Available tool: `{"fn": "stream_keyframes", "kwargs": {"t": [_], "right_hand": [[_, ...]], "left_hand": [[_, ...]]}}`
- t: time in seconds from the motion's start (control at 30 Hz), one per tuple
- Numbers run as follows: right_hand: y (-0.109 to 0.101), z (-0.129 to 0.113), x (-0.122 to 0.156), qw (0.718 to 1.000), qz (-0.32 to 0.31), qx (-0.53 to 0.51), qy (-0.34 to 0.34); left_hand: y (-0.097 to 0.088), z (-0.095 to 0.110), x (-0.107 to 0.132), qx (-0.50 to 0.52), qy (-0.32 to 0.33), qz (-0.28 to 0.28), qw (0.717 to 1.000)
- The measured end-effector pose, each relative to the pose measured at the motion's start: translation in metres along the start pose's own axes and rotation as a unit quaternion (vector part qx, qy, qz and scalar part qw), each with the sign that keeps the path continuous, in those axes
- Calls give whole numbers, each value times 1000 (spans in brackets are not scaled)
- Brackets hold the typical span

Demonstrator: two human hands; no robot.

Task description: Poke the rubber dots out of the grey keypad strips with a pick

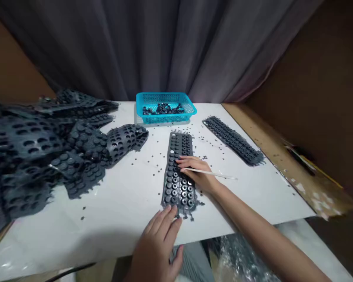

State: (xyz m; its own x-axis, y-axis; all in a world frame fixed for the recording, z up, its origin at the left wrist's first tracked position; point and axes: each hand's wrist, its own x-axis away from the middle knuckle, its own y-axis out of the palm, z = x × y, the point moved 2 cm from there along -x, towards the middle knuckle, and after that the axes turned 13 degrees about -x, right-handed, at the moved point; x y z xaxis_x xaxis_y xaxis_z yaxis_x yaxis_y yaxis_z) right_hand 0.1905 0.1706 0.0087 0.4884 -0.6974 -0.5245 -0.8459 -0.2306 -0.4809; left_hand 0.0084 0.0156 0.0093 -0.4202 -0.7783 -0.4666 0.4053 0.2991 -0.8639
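Note:
A dark grey rubber strip [179,172] studded with round button parts lies lengthwise in the middle of the white board [120,196]. My right hand [197,172] rests on the strip's middle, fingers closed around a thin white stick [220,174] that points right. My left hand [161,243] lies flat at the strip's near end, fingers spread and touching its edge. A blue plastic basket [165,106] with small dark round pieces stands just beyond the strip's far end.
A second studded strip [233,140] lies diagonally at the right. A big pile of punched-out grey rubber sheets [47,149] covers the left side. Tiny dark bits [153,156] dot the board. A brown cardboard wall [297,117] and grey curtain [164,43] enclose the space.

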Motion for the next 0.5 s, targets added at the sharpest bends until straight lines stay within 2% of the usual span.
{"fn": "stream_keyframes", "kwargs": {"t": [0.13, 0.3, 0.37, 0.43, 0.5], "right_hand": [[0, 1, 1, 999, -17, 38, -16], [5, 3, 1, 979, -60, 183, -70], [6, 5, -1, 972, -65, 211, -80], [2, 8, -3, 975, -36, 210, -66], [-5, 10, -5, 979, 29, 199, -38]], "left_hand": [[2, 0, 2, 0, -2, -6, 1000], [2, 0, 4, -2, 3, -3, 1000], [3, 0, 4, -3, 0, -1, 1000], [3, 0, 4, -3, -2, 1, 1000], [3, 1, 5, -3, -2, 4, 1000]]}}
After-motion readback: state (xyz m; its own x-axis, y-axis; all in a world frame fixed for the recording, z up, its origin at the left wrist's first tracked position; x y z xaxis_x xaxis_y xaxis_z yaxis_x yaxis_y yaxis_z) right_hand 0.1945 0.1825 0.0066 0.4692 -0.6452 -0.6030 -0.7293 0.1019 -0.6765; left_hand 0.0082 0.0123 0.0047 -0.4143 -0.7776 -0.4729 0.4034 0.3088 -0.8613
